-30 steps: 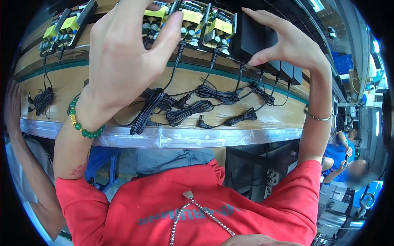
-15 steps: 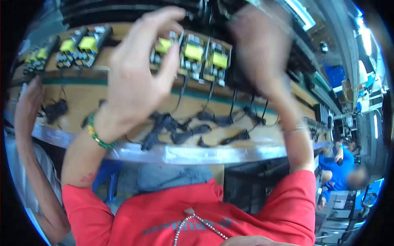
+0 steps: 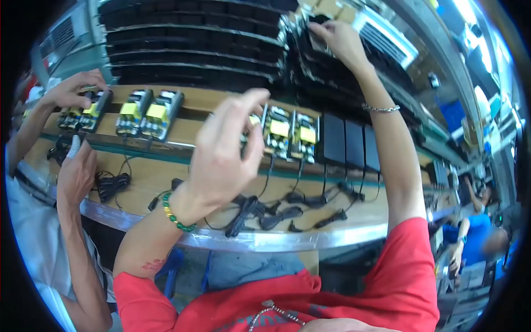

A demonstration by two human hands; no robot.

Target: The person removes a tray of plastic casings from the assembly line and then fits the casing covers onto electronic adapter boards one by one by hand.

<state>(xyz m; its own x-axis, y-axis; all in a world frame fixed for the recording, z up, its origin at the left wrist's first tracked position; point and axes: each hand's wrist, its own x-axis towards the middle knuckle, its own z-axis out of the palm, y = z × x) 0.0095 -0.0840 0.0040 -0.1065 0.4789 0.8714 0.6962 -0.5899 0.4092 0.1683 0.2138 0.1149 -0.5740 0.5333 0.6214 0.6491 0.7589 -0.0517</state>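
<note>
Well left of the left hand (image 3: 224,152), a co-worker's hands (image 3: 77,171) at circuit boards (image 3: 88,113); between, paired boards (image 3: 157,113). In the left hand, wide space between thumb and fingers, contact impossible to tell. Just right of it, a board row (image 3: 279,128), corded to black bundles (image 3: 243,213) nearer the body; then black cases (image 3: 334,138). Beyond, right hand (image 3: 343,41) narrow at a dark stack (image 3: 321,72), grip unclear.

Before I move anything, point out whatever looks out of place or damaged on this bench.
The black cable bundles in front of the circuit boards look untidy, some overlapping at different angles. No spill or damage shows, though blur hides fine detail.
</note>
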